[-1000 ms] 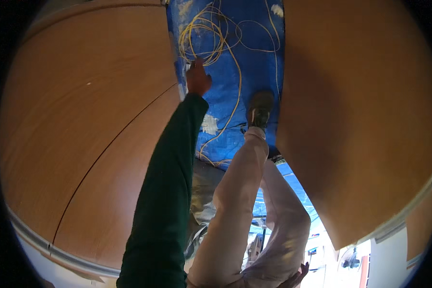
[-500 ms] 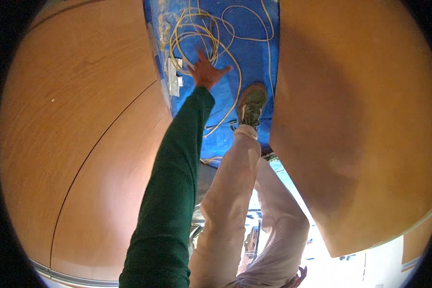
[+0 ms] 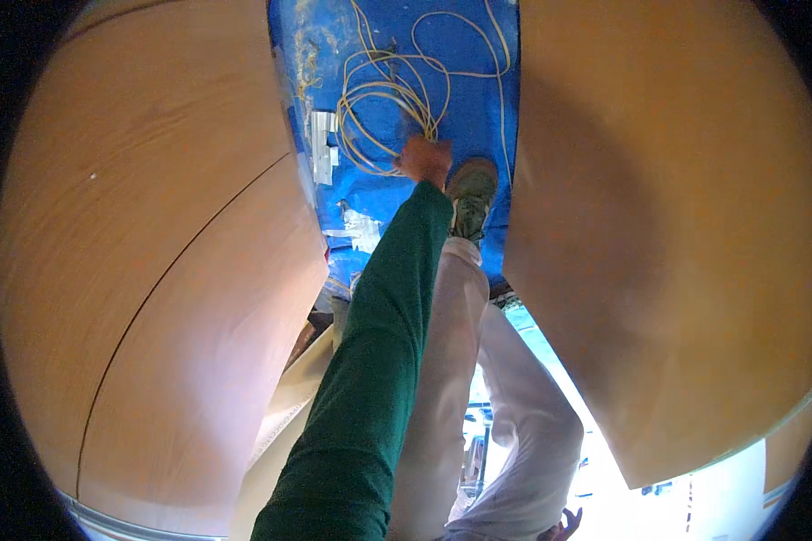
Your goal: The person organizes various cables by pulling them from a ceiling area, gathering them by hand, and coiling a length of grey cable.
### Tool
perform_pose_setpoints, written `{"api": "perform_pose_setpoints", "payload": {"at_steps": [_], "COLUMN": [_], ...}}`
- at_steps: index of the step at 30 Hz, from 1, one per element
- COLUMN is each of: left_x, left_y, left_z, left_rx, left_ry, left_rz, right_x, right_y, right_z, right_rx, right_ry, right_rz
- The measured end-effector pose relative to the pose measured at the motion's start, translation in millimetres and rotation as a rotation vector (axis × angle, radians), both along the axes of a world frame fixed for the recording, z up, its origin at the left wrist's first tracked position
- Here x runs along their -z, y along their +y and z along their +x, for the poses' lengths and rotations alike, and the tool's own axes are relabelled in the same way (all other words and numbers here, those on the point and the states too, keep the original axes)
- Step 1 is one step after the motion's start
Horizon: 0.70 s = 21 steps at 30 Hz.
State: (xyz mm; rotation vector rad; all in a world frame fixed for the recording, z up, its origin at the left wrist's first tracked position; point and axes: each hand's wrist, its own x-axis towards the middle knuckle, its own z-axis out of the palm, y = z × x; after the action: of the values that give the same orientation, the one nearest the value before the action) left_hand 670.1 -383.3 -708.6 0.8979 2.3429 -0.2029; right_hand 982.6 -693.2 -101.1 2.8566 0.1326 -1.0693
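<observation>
My left hand (image 3: 425, 160), at the end of a green sleeve, is closed round the near side of a loosely coiled pale yellow cable (image 3: 376, 87). The loops spread out beyond my fist over a blue covering (image 3: 469, 99), with loose strands trailing up and to the right. Just right of that hand stands my shoe (image 3: 474, 191) on the covering. My right hand (image 3: 564, 525) shows only in part at the lower edge, beside my thigh; its visible fingers are apart and hold nothing that I can see.
Large brown wood panels rise on the left (image 3: 153, 225) and right (image 3: 659, 225), leaving a narrow strip between them. A metal bracket (image 3: 322, 149) lies left of the coil. Whitish scraps (image 3: 363, 230) lie nearer me. Bright light comes from the lower right.
My left hand was open over the coil; it has moved right and nearer me and closed on the cable. The coil has shifted right and its loops have bunched at my fist.
</observation>
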Motion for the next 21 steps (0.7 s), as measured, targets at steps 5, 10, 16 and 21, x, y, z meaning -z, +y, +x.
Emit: {"api": "perform_pose_setpoints", "payload": {"at_steps": [5, 10, 16, 21], "left_x": [-33.1, -172.7, -449.0, -572.2], "left_y": [-50.6, -72.4, -109.2, -190.5], "left_z": [-27.1, -45.1, -74.6, -116.2], "left_rx": [0.126, 0.020, 0.024, 0.224], "left_ry": [0.003, -0.442, -0.415, -0.338], "left_rz": [0.200, 0.392, 0.442, 0.515], "right_x": [-14.0, -34.9, -58.6, -67.0], "right_y": [-44.3, -45.3, -56.7, -71.9], "right_z": [5.7, -16.9, -11.3, -1.6], "right_rx": [-0.017, -0.243, -0.325, -0.434], "right_ry": [0.063, 0.093, 0.178, 0.240], "right_rz": [0.099, 0.154, 0.187, 0.325]}}
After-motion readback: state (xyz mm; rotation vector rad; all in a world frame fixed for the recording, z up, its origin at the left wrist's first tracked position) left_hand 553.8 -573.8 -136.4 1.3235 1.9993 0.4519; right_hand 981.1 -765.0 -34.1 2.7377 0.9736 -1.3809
